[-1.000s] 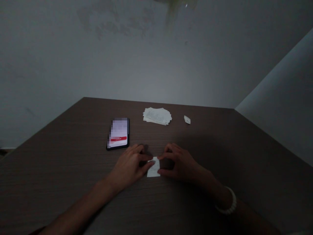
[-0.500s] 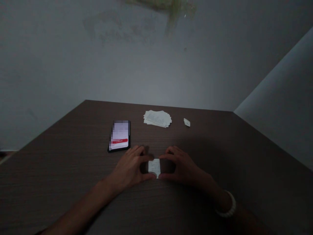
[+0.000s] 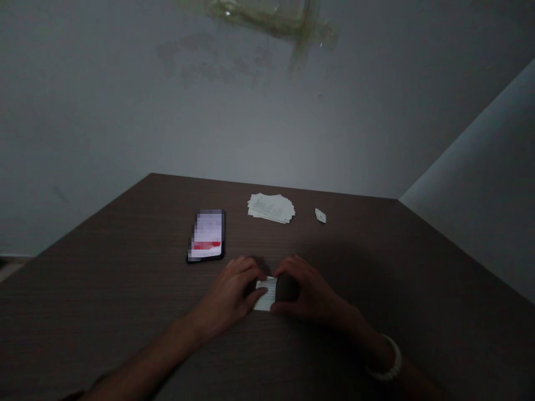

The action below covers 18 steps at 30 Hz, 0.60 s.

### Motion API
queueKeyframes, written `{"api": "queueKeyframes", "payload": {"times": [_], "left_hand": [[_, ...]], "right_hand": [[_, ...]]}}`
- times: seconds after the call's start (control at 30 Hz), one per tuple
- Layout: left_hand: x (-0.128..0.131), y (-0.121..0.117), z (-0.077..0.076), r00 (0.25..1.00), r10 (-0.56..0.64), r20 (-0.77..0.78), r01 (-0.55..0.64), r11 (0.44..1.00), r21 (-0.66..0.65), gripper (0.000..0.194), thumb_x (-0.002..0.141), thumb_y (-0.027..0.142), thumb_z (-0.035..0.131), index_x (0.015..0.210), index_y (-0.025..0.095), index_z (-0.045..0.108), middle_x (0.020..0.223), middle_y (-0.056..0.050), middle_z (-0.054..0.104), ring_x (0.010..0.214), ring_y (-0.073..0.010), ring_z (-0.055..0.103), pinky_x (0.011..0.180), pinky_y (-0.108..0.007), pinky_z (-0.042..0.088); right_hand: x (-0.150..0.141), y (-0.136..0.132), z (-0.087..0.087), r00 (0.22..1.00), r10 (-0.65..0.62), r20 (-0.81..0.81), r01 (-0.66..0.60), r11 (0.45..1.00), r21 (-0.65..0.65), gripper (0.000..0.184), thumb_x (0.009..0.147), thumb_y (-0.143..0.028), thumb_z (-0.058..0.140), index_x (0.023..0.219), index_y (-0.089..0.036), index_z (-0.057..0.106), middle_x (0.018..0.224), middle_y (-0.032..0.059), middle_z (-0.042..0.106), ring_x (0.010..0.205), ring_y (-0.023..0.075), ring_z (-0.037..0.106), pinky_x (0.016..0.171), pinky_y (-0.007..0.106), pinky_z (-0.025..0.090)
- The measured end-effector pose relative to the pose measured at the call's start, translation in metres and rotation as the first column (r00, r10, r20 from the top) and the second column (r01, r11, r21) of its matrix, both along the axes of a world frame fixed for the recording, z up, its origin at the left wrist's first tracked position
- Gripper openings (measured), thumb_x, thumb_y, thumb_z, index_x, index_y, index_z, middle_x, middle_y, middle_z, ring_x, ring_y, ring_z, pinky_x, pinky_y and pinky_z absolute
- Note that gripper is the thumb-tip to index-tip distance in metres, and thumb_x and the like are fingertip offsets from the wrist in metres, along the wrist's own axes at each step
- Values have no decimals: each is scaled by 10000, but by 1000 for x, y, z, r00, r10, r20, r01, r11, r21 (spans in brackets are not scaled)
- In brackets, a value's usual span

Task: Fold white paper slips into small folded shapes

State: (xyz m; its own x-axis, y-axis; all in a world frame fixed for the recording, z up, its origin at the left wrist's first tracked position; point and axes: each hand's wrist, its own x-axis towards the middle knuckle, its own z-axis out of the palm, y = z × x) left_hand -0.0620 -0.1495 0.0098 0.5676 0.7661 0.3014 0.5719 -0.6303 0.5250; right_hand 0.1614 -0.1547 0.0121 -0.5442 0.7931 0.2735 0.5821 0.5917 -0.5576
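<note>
Both my hands rest on a dark wooden table [image 3: 104, 289] and pinch a small white slip of paper [image 3: 267, 293] between them. My left hand [image 3: 232, 295] grips its left side with thumb and fingers closed. My right hand [image 3: 303, 292], with a white bracelet [image 3: 387, 365] on the wrist, holds its right side the same way. Part of the paper is hidden under my fingers. It lies close to the table top.
A phone [image 3: 206, 235] with a lit screen lies to the upper left of my hands. A loose stack of white paper slips [image 3: 271, 207] sits further back, with a small folded white piece [image 3: 320, 215] to its right. Walls close the table's far and right edges.
My fingers have closed in over the paper, so less of it shows than a second ago. The view has tilted slightly. Phone and paper stack have not moved.
</note>
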Motion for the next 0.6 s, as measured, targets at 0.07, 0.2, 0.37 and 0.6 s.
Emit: {"api": "queueKeyframes", "payload": {"times": [0.07, 0.2, 0.37, 0.6], "left_hand": [[0, 1, 0, 999, -20, 32, 19, 1000, 6, 81, 887, 169, 550, 857, 178, 624, 880, -43, 611, 866, -213, 546, 777, -353, 418], [-1, -1, 5, 997, -71, 26, 67, 992, 105, 149, 917, 170, 487, 861, 178, 625, 822, -38, 644, 787, -193, 560, 730, -340, 400], [-1, -7, 10, 988, -153, -31, 152, 901, 406, 184, 940, 128, 442, 918, 159, 622, 850, -53, 700, 772, -184, 570, 698, -330, 392], [-3, -8, 13, 961, -249, -124, 277, 819, 502, 182, 930, 79, 446, 949, 153, 611, 998, -70, 715, 880, -208, 607, 755, -349, 440]], "right_hand": [[-3, 0, 0, 999, 9, -50, -10, 1000, -26, 403, 681, -390, 797, 968, -195, 592, 929, 36, 626, 884, 202, 555, 777, 322, 427], [-8, 0, 1, 971, -63, -229, 16, 979, -204, 187, 854, -367, 616, 820, -184, 625, 739, 1, 618, 676, 136, 551, 638, 257, 423], [-11, 1, -2, 891, -201, -406, 22, 914, -404, 200, 814, -354, 644, 908, -180, 611, 686, -22, 623, 606, 116, 567, 568, 221, 420], [-2, 2, -7, 877, -291, -383, 172, 933, -315, 298, 757, -214, 640, 1041, -210, 549, 692, -47, 579, 559, 104, 515, 527, 217, 391]]}}
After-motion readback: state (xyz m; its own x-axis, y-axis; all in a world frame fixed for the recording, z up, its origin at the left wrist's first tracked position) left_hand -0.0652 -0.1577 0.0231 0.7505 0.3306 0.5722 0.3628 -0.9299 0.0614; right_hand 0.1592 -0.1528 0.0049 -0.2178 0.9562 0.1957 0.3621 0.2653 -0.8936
